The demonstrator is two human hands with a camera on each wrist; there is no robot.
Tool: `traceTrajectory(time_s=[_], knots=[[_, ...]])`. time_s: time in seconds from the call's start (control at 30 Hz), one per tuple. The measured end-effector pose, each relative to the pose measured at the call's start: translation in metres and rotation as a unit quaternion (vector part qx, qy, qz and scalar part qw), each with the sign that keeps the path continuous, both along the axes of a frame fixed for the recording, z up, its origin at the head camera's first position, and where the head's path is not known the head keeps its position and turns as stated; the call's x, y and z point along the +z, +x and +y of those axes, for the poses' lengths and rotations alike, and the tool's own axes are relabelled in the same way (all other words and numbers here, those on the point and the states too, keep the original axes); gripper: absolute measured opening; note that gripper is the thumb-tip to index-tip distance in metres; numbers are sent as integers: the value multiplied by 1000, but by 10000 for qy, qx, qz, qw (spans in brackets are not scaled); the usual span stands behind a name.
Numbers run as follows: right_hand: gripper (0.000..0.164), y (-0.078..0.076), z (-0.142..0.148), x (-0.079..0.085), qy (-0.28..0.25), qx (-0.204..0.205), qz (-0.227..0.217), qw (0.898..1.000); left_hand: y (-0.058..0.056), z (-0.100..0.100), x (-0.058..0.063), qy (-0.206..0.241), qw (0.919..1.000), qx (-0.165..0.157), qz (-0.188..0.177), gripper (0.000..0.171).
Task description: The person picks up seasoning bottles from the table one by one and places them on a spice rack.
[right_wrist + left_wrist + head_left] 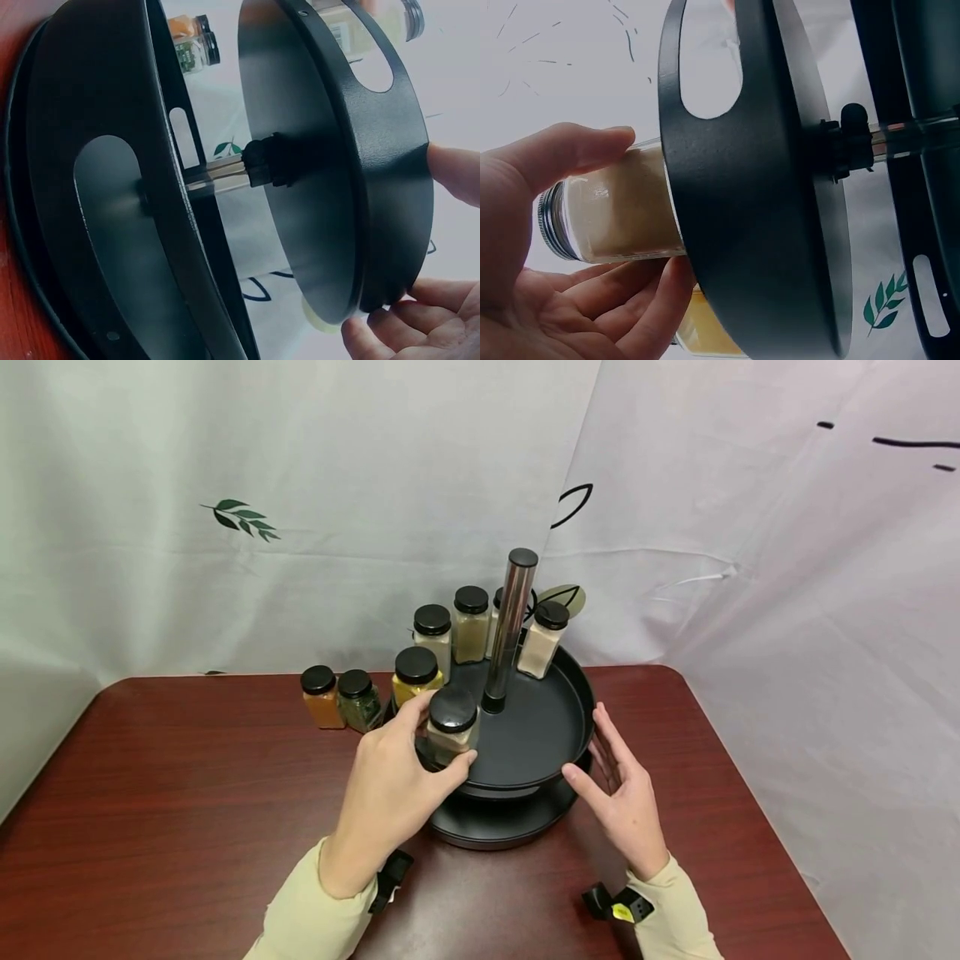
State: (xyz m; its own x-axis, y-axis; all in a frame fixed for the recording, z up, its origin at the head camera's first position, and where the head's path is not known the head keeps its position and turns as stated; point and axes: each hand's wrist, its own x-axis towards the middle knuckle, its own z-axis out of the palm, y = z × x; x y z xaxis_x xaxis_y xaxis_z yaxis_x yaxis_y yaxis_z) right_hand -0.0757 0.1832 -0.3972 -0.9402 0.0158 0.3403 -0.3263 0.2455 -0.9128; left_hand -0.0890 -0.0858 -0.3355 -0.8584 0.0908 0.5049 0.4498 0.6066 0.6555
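My left hand grips a square glass spice jar of beige powder with a black lid, thumb on one side and fingers on the other. The jar stands at the near left edge of the upper tray of a black two-tier rack; in the left wrist view its base is hidden behind the tray wall. At the tray's right side, my right hand touches the outer wall with thumb and fingertips spread along it. Close behind the held jar is a yellow spice jar.
Several pale-filled jars stand toward the tray's back, including one jar right of the central post. An orange jar and a green herb jar are left of the rack. The lower tier sits beneath, on the brown table.
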Motion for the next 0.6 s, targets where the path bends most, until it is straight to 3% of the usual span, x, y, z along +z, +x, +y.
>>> traceTrajectory(time_s=[0.27, 0.6], knots=[[77, 0, 0, 0, -26, 21, 13, 10000, -1, 3, -6, -169, 9995, -221, -167, 69], [77, -1, 0, 0, -59, 48, 58, 10000, -2, 3, -9, -276, 9992, -226, -153, 68]])
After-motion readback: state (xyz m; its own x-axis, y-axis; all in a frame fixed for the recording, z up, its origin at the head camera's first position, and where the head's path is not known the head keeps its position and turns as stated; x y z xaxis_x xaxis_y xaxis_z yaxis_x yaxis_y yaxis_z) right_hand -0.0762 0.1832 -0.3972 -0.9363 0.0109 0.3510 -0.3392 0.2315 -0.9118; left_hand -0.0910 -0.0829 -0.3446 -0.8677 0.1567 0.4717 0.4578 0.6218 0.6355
